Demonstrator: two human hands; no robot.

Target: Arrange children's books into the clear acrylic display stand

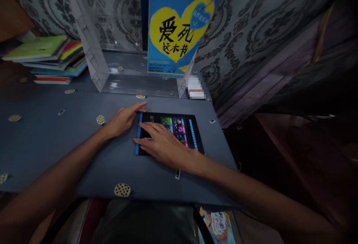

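Note:
A black book (192,132) with a blue spine and small coloured pictures on its cover lies flat on the table, partly hidden by my right hand. My right hand (160,139) rests palm down across it, fingers stretched toward the spine. At the book's far left corner is my left hand (127,119), fingers extended and its tips by the spine. Behind the book stands a clear acrylic rack (137,83). A blue book with a yellow heart (167,31) stands upright at the rack's right end.
A stack of books (56,57) sits at the back left of the table (84,143), which has a grey pineapple-print cover. A blurred white item (196,87) is beside the rack. Patterned curtains (240,42) hang behind. Below the front edge is a colourful book (216,223).

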